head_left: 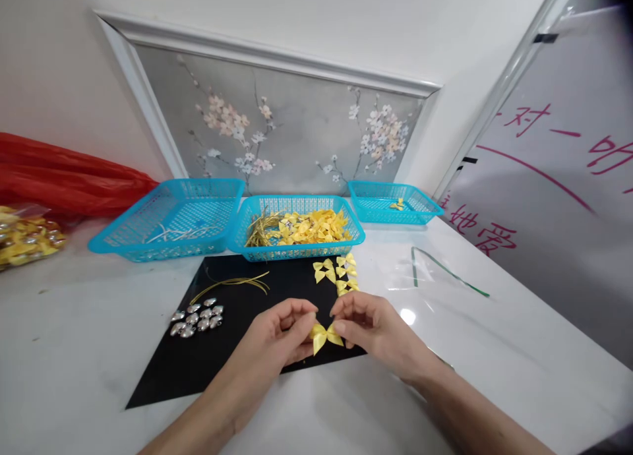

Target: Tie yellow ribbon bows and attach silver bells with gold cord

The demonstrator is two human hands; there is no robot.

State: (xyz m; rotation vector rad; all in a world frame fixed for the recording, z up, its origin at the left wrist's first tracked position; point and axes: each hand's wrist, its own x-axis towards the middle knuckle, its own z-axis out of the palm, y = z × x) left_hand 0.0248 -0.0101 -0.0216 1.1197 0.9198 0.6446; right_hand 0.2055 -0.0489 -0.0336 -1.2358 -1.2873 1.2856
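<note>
White strips [188,233] are held in the left blue basket [113,245], perhaps to be kept apart from the rest. On the black mat [168,372], silver beads [204,324] are gathered in one cluster and gold cords [237,281] are laid just behind them, probably so that single pieces can be easily seen and reached. Yellow pieces [321,227] are heaped in the middle blue basket [297,250], while small bows [346,270] are set out near the mat's far right corner, seemingly for tidiness. Between the two hands, over the near part of the mat, a yellow bow [325,336] is held with its tails downward, apparently to be kept spread and steady. Its left loop is pinched by the left hand's fingers [302,326], closed on the ribbon; its right loop is likewise clamped by the right hand's fingers [349,330].
</note>
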